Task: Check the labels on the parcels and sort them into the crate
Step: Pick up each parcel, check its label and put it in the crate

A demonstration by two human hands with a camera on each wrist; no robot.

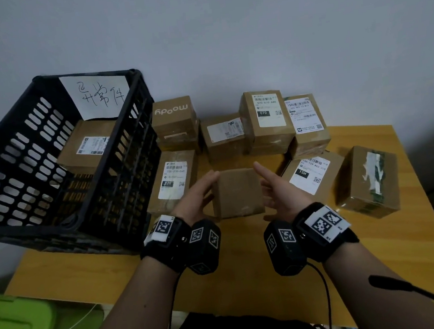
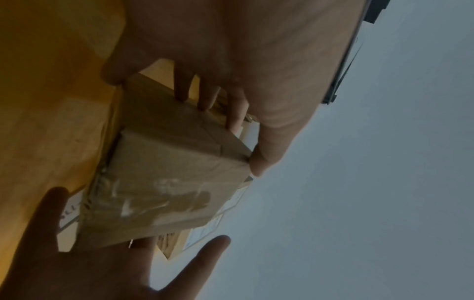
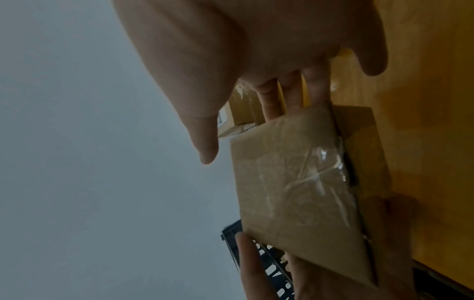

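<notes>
A plain brown parcel (image 1: pixel 236 192) with no label on its visible faces stands at the middle of the wooden table (image 1: pixel 237 283). My left hand (image 1: pixel 200 194) lies against its left side with straight fingers (image 2: pixel 207 95), thumb at a corner. On the opposite side my right hand (image 1: pixel 273 186) reaches with straight fingers (image 3: pixel 292 93) behind the taped parcel (image 3: pixel 295 182); whether they touch it is unclear. A black slotted crate (image 1: pixel 129 160) stands at the left, with a handwritten paper sign (image 1: pixel 97 95) and one labelled parcel (image 1: pixel 87 149) inside.
Labelled parcels ring the middle one: "220" (image 1: pixel 174 180) on the left, "15H" (image 1: pixel 311 173) on the right, "070" (image 1: pixel 267 120) and others along the wall. A box with a torn label (image 1: pixel 369 182) lies far right. A green bin (image 1: pixel 17 322) sits lower left.
</notes>
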